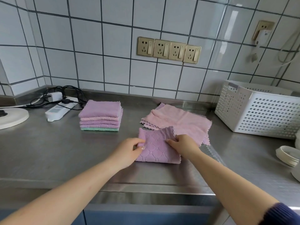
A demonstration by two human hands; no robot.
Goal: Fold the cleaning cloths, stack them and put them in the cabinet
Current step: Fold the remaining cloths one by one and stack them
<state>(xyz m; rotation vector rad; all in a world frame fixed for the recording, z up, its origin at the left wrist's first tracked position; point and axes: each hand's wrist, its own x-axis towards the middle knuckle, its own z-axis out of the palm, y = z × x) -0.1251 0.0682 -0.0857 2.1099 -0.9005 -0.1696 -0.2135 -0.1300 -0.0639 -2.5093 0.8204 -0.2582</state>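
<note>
A purple quilted cloth lies partly folded on the steel counter in front of me. My left hand pinches its left edge and my right hand grips its right side, with the far flap lifted. Behind it a pile of unfolded pink cloths lies flat, with a purple one showing underneath at the right. To the left stands a neat stack of folded cloths: purple on top, pink and purple below, green at the bottom. No cabinet interior is visible.
A white perforated basket stands at the right back. White dishes sit at the right edge. A power strip with black cables and a round white base lie at the left. Wall sockets are on the tiles.
</note>
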